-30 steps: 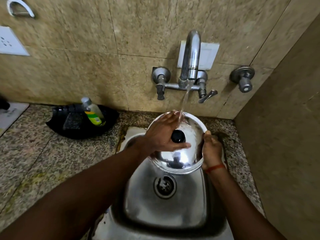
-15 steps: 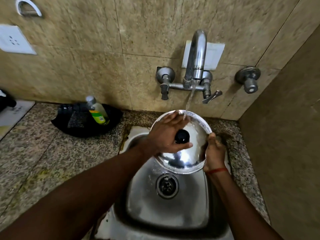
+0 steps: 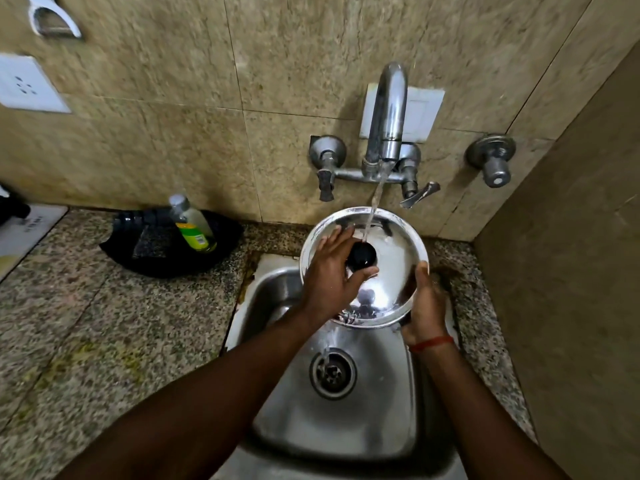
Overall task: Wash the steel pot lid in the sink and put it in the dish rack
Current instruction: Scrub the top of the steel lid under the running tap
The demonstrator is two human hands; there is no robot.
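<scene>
The round steel pot lid [image 3: 394, 265] with a black knob [image 3: 362, 255] is held tilted over the steel sink [image 3: 332, 420], under water running from the tap [image 3: 386, 119]. My left hand [image 3: 330, 275] lies flat on the lid's top, fingers spread around the knob. My right hand [image 3: 424, 306] grips the lid's right rim from below, thumb on the edge. The stream lands beside the knob. No dish rack is in view.
A black tray [image 3: 162, 251] with a green-labelled soap bottle [image 3: 192, 225] and a scrubber sits on the granite counter at left. Tiled walls close in behind and to the right. A separate wall valve [image 3: 493, 161] sticks out at the right. The drain [image 3: 332, 372] is uncovered.
The lid has stayed under the stream. My left hand's fingers have slid a little over its top around the knob. The camera view has shifted slightly.
</scene>
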